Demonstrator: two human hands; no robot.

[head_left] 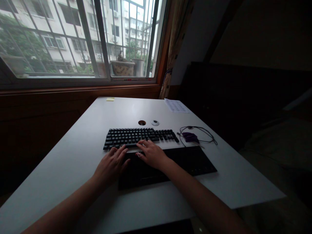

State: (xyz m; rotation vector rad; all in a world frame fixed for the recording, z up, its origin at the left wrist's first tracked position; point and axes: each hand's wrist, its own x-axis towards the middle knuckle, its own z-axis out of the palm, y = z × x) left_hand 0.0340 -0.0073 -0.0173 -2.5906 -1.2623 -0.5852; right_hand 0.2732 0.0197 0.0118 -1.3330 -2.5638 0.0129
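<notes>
Rows of black keycaps (130,134) lie in a keyboard layout on the white table, with white showing through the gaps at their right part. The long black space bar (131,145) is at their near edge. My left hand (110,163) is open, fingers stretched toward the bar's left end, thumb apart. My right hand (152,154) is also open, its fingertips at the bar's right end. By its thumb is a thin pale wire-like piece (138,154); whether it is held I cannot tell. Under both hands lies a flat black keyboard-sized panel (190,159), partly covered.
A dark cable (207,131) loops around a purple cloth-like item (190,137) at right. Behind the keycaps are a round hole (142,123) and its pale round cover (155,123). Printed paper (176,106) and a yellow note (110,99) lie near the table's (63,152) far edge.
</notes>
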